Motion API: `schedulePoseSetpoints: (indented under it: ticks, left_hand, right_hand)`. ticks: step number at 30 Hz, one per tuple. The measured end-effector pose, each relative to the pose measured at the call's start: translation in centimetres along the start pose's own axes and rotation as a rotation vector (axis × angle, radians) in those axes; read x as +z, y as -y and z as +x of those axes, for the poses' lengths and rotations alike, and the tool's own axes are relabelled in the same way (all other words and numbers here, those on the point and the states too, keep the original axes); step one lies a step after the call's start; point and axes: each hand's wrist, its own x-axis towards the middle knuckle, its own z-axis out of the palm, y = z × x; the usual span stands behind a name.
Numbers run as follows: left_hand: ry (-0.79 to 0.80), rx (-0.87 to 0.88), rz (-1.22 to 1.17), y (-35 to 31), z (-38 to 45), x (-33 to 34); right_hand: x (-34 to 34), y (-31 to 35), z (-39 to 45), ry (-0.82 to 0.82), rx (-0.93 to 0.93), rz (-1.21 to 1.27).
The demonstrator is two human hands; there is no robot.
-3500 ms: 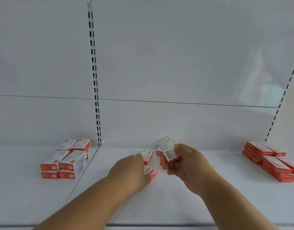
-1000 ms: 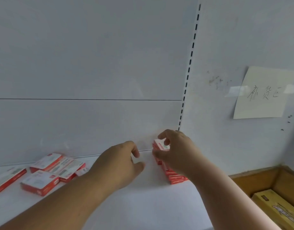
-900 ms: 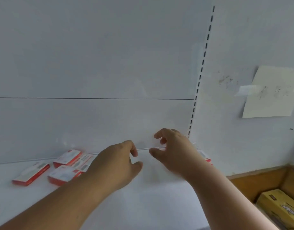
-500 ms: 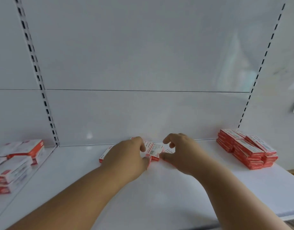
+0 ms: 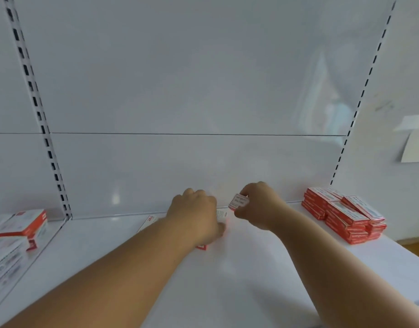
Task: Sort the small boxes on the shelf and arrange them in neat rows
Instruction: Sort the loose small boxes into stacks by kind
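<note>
right hand [image 5: 258,204] pinches one small box [image 5: 238,201] lifted for sorting | left hand [image 5: 194,216] covers loose boxes [image 5: 221,213] at shelf [image 5: 251,280] centre, grip unclear | neat stack [image 5: 343,216] at 3 o'clock

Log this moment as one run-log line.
right hand: pinches small box, lifted | left hand: rests on loose boxes | stack: far right of shelf

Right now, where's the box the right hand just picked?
In the head view, the small box is pinched in the right hand, lifted just above the shelf at centre, right of the left hand and left of the stacked boxes.
</note>
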Motion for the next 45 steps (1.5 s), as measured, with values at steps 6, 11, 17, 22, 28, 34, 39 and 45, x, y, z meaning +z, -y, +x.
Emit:
schedulePoseSetpoints:
  ticks: [6, 11, 17, 22, 28, 34, 39, 45]
  left_hand:
    - [0.169, 0.013, 0.008, -1.1, 2.2, 1.5]
    - [0.018, 0.075, -0.114, -0.6, 2.5, 2.5]
    - [-0.278, 0.056, -0.631, 0.1, 1.8, 2.7]
    - [-0.272, -0.083, -0.918, 0.5, 1.4, 2.5]
    - [-0.262, -0.206, -1.159, 0.6, 1.0, 1.8]
    - [-0.206, -0.341, -1.700, 0.3, 1.2, 1.1]
    - [-0.027, -0.402, -1.848, 0.5, 1.2, 1.2]
    - [-0.100, -0.322, -1.755, 0.5, 1.2, 1.3]
  right_hand:
    - [1.3, -2.7, 0.3, 0.000, 0.105, 0.978]
    - [0.4, -2.8, 0.3, 0.120, 0.104, 1.510]
    - [-0.4, -2.4, 0.3, 0.206, 0.182, 1.789]
    - [-0.8, -2.8, 0.1, 0.301, 0.201, 1.850]
    - [-0.9, -2.9, 0.1, 0.255, 0.150, 1.815]
    - [-0.4, -2.7, -0.1, 0.205, 0.232, 1.698]
    - [-0.1, -2.8, 0.0, 0.156, 0.286, 1.645]
    - [0.1, -2.1, -0.4, 0.075, 0.211, 1.582]
